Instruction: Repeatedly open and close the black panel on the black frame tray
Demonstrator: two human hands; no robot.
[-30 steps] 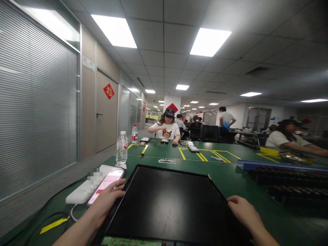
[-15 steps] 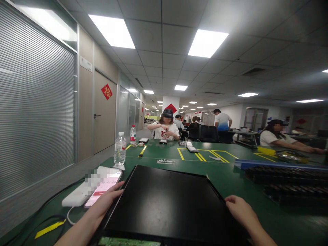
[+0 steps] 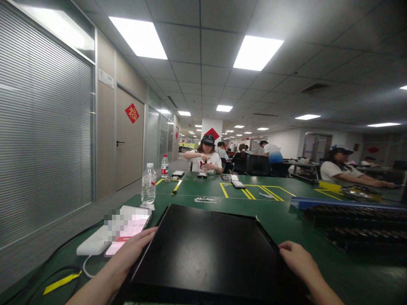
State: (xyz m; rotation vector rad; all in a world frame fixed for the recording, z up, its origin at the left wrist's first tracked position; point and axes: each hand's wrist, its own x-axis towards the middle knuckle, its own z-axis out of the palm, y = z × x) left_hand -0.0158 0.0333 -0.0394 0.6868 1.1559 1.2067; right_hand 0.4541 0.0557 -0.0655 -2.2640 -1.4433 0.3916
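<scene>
A large flat black panel point(image 3: 206, 250) lies on the green table point(image 3: 286, 220) right in front of me. My left hand point(image 3: 132, 250) grips its left edge, fingers curled over the rim. On the opposite side, my right hand point(image 3: 297, 260) holds the right edge with the fingers folded over it. A phone with a pink screen point(image 3: 127, 233) lies just left of my left hand, on a white power strip point(image 3: 98, 241).
A water bottle point(image 3: 148, 184) stands beyond the phone. Black trays of parts point(image 3: 356, 224) and a blue strip point(image 3: 343, 204) lie to the right. Cables and a yellow tag point(image 3: 62, 283) lie at the left edge. Other people sit at the far end of the table.
The panel's near edge has risen slightly, hiding the green board strip at the bottom. Both hands keep their grip on the edges. The standing person at the back has bent down.
</scene>
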